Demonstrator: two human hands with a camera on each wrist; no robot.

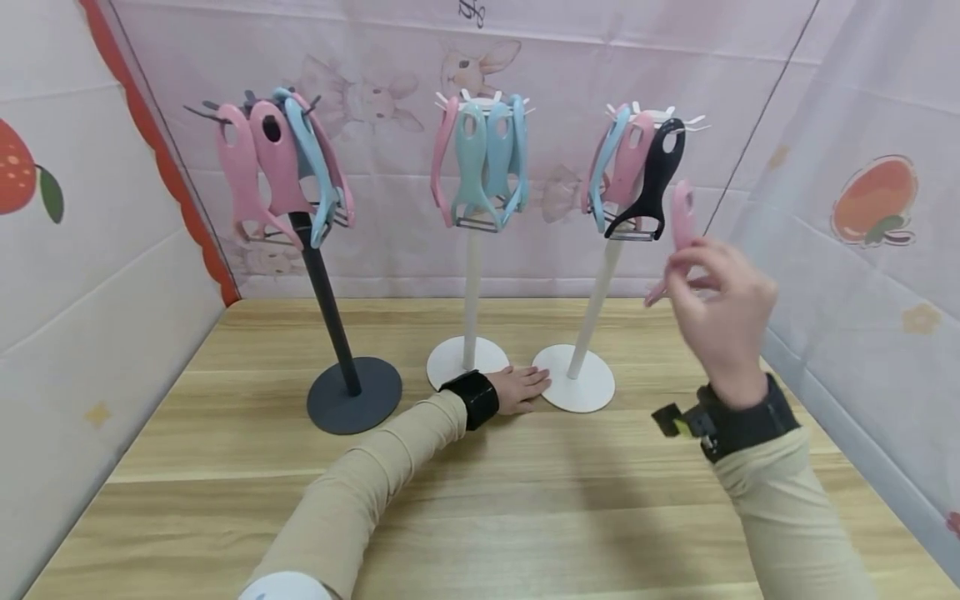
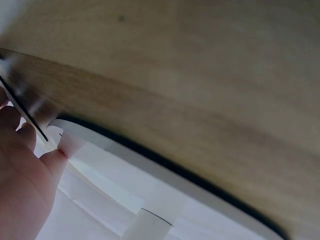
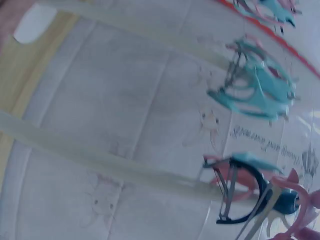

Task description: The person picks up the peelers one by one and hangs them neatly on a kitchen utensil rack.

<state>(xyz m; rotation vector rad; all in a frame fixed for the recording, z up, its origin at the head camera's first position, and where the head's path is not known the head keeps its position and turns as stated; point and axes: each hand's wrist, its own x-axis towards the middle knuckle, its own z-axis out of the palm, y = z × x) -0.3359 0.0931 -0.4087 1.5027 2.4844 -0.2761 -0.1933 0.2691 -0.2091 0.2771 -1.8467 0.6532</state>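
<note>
Head view shows the right hand (image 1: 720,312) raised near the right-hand white stand (image 1: 592,308), its fingers pinching a pink peeler (image 1: 681,218) by the handle, just beside the black peeler (image 1: 651,187) that hangs from the stand's top prongs. The left hand (image 1: 521,387) lies flat on the wooden table (image 1: 525,500) with straight fingers, gripping nothing, its fingertips (image 2: 62,145) touching the edge of that stand's round base (image 2: 165,200), as the left wrist view confirms.

The risks, as I judge them: the stand is tall and thin with a crowded top, so a sideways knock from the pink peeler could rock it, though the left hand steadies the base. The peeler could snag on the black one or slip from a light pinch, and the blades are near the fingers.

The table is pale wood grain. On it also stand a middle white stand (image 1: 471,275) with blue and pink peelers and a black stand (image 1: 330,317) with more. Pale fabric walls printed with rabbits and fruit close in the back and sides, with a red scalloped trim at the left.
</note>
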